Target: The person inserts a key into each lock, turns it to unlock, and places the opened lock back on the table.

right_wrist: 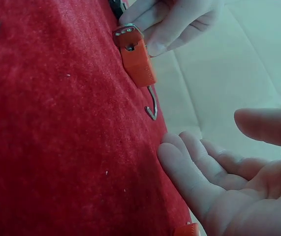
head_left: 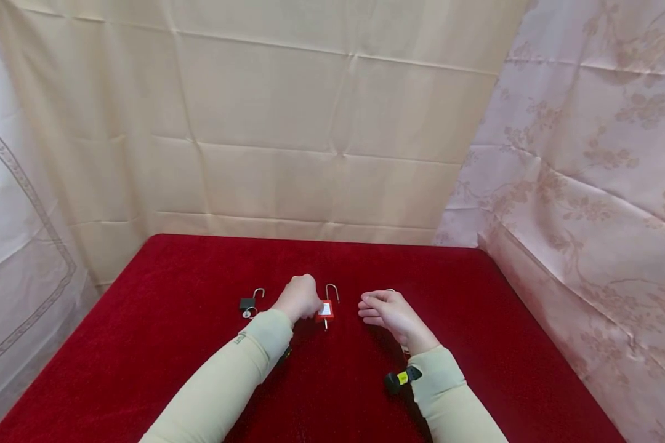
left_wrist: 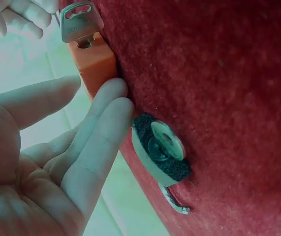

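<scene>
A red padlock [head_left: 324, 311] with a white label lies on the red cloth, its long shackle [head_left: 332, 288] open and pointing away. From its near end sticks a key [left_wrist: 81, 23]. My left hand [head_left: 299, 298] pinches the left edge of this padlock between thumb and fingers. To the right, my right hand [head_left: 389, 314] hovers with relaxed fingers and holds nothing. Another red padlock [right_wrist: 186, 230] lies mostly hidden beneath it. Left of my left hand rests a black padlock [head_left: 247, 304], shackle swung open, with a key and ring [head_left: 249, 313] at its near end.
The table [head_left: 199, 369] wears a deep red plush cloth. Behind it hangs a beige curtain [head_left: 321, 123], and a pink floral curtain [head_left: 598, 166] runs along the right. White cloth [head_left: 22, 246] hangs at the left. A dark wrist camera [head_left: 401, 379] sits under my right sleeve.
</scene>
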Demonstrator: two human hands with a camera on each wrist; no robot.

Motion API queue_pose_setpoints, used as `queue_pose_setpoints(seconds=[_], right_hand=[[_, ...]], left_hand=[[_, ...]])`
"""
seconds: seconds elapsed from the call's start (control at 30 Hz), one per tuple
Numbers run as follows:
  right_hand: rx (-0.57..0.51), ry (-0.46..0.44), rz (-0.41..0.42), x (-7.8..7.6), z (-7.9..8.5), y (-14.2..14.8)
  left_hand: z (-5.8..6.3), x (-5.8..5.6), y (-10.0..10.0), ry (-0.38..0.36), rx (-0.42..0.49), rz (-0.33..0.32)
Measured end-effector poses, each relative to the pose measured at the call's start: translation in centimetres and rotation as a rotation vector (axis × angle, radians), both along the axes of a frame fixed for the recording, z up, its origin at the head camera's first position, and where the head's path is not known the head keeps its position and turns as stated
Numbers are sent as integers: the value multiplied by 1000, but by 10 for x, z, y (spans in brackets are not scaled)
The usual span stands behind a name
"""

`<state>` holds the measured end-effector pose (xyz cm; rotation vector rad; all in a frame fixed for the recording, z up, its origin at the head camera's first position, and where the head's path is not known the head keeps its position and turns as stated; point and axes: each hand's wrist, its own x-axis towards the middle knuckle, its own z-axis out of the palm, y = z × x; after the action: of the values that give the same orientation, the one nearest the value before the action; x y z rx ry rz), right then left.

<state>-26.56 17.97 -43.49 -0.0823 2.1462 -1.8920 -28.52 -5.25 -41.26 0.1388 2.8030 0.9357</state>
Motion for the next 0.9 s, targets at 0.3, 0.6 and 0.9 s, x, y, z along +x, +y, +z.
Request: queue_pose_setpoints(seconds=[0.3, 0.6, 0.9], right_hand=[[24, 41, 20, 3, 10, 3], [89, 178, 23, 8, 33, 15], [183, 330, 16, 18, 50, 41]], left_hand=[[16, 3, -1, 113, -1, -1], [30, 12, -1, 235, 176, 9], [35, 25, -7, 365, 388, 15]])
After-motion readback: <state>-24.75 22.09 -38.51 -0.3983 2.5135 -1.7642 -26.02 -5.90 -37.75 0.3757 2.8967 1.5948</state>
